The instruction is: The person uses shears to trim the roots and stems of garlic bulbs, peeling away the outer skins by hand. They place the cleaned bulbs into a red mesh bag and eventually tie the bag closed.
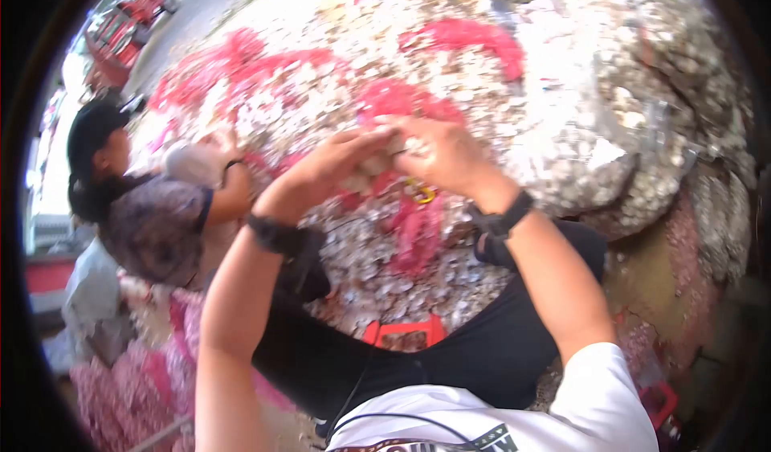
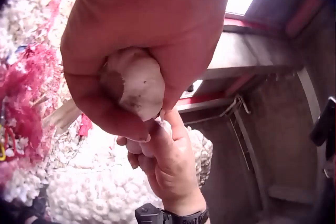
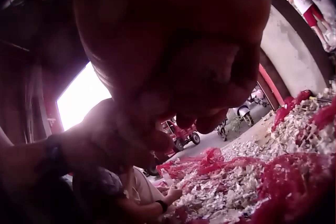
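My hands meet in front of me over a heap of pale garlic skins and bulbs [image 1: 353, 279]. In the left wrist view my left hand [image 1: 325, 167] grips a whitish garlic bulb [image 2: 139, 85], fingers curled round it. Its fingertips are right at those of my right hand [image 1: 450, 159]. A pale garlic bulb [image 1: 416, 147] shows in the curled fingers of the right hand, partly covered by them. The right wrist view is dark, with that hand filling the top. Red mesh netting [image 1: 418, 235] lies on the heap just below the hands.
Another person [image 1: 161, 219] sits close on the left, hands at the heap. Clear bags of garlic [image 1: 634, 122] stand at the right. A red plastic frame [image 1: 405, 334] is between my legs; pink netting [image 1: 120, 396] lies at lower left. Red vehicles [image 1: 120, 34] stand beyond.
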Demonstrator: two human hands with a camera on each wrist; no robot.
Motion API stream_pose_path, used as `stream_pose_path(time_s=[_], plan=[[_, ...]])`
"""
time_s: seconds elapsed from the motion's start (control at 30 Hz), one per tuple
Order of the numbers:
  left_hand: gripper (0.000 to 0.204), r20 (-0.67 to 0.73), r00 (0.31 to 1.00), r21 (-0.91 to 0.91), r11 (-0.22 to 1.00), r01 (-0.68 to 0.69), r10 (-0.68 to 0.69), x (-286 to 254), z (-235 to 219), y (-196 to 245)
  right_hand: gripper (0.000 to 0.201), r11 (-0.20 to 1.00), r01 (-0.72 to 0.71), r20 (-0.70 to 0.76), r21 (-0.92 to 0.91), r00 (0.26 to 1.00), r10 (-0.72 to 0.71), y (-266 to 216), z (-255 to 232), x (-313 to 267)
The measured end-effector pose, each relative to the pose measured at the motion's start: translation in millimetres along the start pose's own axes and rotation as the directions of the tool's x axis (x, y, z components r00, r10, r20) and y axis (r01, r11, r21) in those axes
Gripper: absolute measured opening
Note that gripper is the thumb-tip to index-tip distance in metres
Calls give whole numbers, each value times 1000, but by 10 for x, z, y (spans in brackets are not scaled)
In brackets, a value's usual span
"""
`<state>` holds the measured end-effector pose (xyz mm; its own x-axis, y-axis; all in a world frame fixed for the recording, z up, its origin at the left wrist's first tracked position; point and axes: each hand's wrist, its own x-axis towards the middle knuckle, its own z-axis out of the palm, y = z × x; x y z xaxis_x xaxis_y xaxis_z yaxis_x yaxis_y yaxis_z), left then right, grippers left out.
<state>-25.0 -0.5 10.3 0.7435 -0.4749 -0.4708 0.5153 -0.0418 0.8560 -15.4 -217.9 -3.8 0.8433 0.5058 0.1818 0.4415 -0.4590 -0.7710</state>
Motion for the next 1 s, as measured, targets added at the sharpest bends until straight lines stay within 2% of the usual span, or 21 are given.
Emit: stream_pose_path(time_s=[0.03, 0.07, 0.1, 0.13, 0.17, 0.2, 0.23, 0.27, 0.3, 0.33, 0.37, 0.4, 0.47, 0.53, 0.6, 0.67, 0.73, 0.8, 0.87, 0.93, 1.0], plan=[[37, 8, 999, 62, 997, 40, -41, -13, -85, 22, 47, 997, 39, -44, 64, 998, -36, 35, 60, 5], [46, 13, 999, 80, 995, -54, 53, -24, -110, -31, 50, 998, -47, 0, 41, 999, 47, -92, -14, -15], [45, 73, 989, 286, 947, -144, 128, -67, -115, 4, 51, 988, -87, 38, 125, 996, 82, -71, 3, -14], [43, -25, 1000, 29, 999, 17, -16, -47, -48, 3, 52, 982, 36, -102, 185, 995, -17, 42, 115, -16], [39, -11, 998, 8, 998, 63, -63, -42, -10, 40, 53, 982, 11, -120, 191, 993, 12, 97, 158, -20], [37, -69, 993, 39, 995, 96, -93, -31, 47, 69, 54, 975, 2, -135, 222, 990, 28, 114, 170, 12], [41, -3, 1000, -56, 998, 21, -22, 76, -35, -43, 54, 982, 2, -154, 191, 988, 28, 104, 135, 54], [41, 19, 1000, -50, 999, 10, -9, 53, 6, 0, 50, 949, -25, -172, 314, 982, 83, 23, 108, 97], [43, -6, 1000, -44, 999, -25, 25, 26, 72, 90, 46, 902, -41, -195, 429, 971, 137, -36, 10, 84], [45, -45, 998, -43, 998, -52, 50, -3, 106, 122, 46, 907, -39, -210, 420, 968, 139, -41, -114, 79], [43, -57, 993, -52, 992, -111, 108, 8, 80, 100, 40, 703, -89, -177, 706, 938, 296, -132, -395, 82], [43, -45, 992, -49, 992, -119, 116, 13, 22, 84, 35, 409, -101, -92, 907, 900, 426, -170, -686, 74], [45, -128, 988, -57, 994, -97, 89, 31, -122, 56, 30, 224, 82, -182, 971, 862, 473, 178, -1256, -34], [44, -142, 985, -103, 989, -108, 93, 65, -275, 1, 39, 32, 132, -129, 991, 851, 508, 491, -1861, -365], [44, -109, 992, -92, 993, -72, 62, 92, -407, -48, 36, 15, 239, -191, 971, 736, 649, 736, -2270, -694], [43, -145, 987, -103, 992, -79, 64, 90, -358, -48, 35, -66, 317, -175, 946, 671, 720, 1055, -2598, -1009], [43, -199, 979, -52, 997, -65, 53, 104, -393, -101, 34, -52, 445, -235, 894, 564, 792, 1585, -2899, -1297], [44, -189, 981, -50, 998, -47, 37, 109, -462, -165, 35, -123, 535, -167, 836, 461, 871, 1921, -3198, -1550], [45, -211, 977, -66, 998, -5, -9, 132, -463, -183, 38, 112, 598, -314, 794, 244, 918, 2080, -3359, -1669], [44, -200, 980, -84, 996, -16, -1, 179, -507, -288, 31, 179, 667, -302, 724, 73, 950, 2235, -3630, -1738], [44, -264, 964, -31, 999, -44, 35, 165, -498, -311, 31, 179, 671, -308, 720, 78, 948, 2434, -3838, -1788]])
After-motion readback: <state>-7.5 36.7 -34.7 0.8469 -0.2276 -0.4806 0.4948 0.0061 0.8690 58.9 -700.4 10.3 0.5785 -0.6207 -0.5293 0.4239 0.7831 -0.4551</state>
